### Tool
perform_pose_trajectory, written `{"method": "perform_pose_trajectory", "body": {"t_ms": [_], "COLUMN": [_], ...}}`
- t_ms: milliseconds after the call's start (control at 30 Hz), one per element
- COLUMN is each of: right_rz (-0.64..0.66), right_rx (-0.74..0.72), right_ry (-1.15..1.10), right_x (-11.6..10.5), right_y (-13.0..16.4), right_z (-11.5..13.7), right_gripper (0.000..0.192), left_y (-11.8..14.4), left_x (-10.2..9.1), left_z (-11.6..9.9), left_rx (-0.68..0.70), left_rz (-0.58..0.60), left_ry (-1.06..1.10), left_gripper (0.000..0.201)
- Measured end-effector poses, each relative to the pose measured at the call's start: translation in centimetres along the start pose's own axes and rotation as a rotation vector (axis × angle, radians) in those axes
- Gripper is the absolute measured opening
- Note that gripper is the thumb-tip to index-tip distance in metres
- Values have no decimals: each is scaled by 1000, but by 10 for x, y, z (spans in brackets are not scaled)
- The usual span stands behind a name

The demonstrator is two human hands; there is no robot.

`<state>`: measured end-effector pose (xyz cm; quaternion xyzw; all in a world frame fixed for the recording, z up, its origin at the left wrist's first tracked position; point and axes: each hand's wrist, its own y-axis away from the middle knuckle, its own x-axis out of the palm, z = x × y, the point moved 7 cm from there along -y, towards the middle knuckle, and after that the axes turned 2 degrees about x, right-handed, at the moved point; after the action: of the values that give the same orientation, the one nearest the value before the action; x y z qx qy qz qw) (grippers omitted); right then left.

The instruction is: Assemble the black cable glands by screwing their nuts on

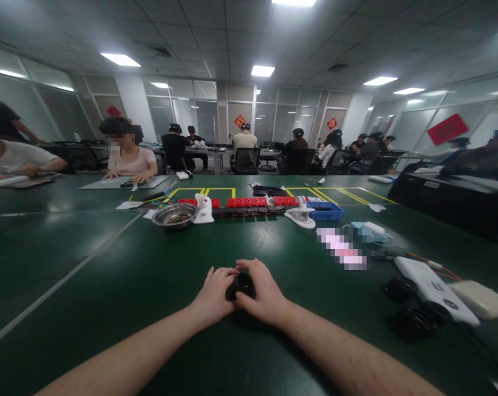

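Observation:
A small black round piece (244,281) with a hollow, dark top stands on the green table in front of me. I cannot make out its exact kind. My right hand (263,289) curls round its right side, thumb at the near edge and fingers over the far edge. From the left, my left hand (218,291) closes against the same piece, its fingertips meeting those of the right hand. The palms hide much of its sides. Similar black round pieces (416,320) lie to the right, beside a white device (436,289).
Beyond my hands are a metal bowl (162,218) of small parts, red bins (247,202), white clamp-like stands (301,215) and a blue tray (335,211). Cables and a cream box (482,298) lie at right. A person (131,157) sits across the table; others work behind.

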<state>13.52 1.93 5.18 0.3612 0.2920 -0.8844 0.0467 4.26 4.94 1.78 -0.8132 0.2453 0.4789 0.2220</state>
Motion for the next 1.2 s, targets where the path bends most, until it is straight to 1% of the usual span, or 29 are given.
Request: {"method": "perform_pose_trajectory", "body": {"t_ms": [133,200,300,433,533,600,700,733,800,900,967,1067,1133,1200], "right_rz": [-32,-10,5,-1,26,1,-53,-50,-11,25,-4,-39,-10,34], "right_rx": [54,34,9,36,-8,-3,70,81,59,6,35,97,68,11], "right_ry": [-14,-31,-38,-23,-31,-23,-10,-16,-40,-52,-32,-24,-38,-40], "right_x": [-2,-1,0,-1,0,-2,-5,-4,-2,0,-1,-3,-2,0], "right_y": [1,1,1,1,1,1,0,0,0,0,0,0,0,0], "right_z": [-5,-4,-3,-4,1,1,-6,-7,-6,-1,-4,-9,-7,-2], "right_gripper": [43,45,51,46,50,54,50,48,47,54,55,49,50,58], "left_y": [0,-1,-1,-1,-1,-1,0,0,0,-1,-1,0,0,0], "left_x": [0,0,0,0,0,-1,-2,-2,-2,0,0,0,1,1], "left_z": [-1,-1,0,0,-1,-2,-3,-4,-3,0,1,0,0,1], "left_rx": [1,1,-1,-5,-13,-14,-7,-4,-4,-9,-4,12,12,4], "left_rz": [9,10,6,9,13,11,18,21,22,16,10,5,10,13], "left_ry": [10,4,-4,7,1,-2,9,13,11,-3,-4,7,5,-9], "left_gripper": [43,46,44,45,46,44,41,41,42,44,43,44,45,46]}}
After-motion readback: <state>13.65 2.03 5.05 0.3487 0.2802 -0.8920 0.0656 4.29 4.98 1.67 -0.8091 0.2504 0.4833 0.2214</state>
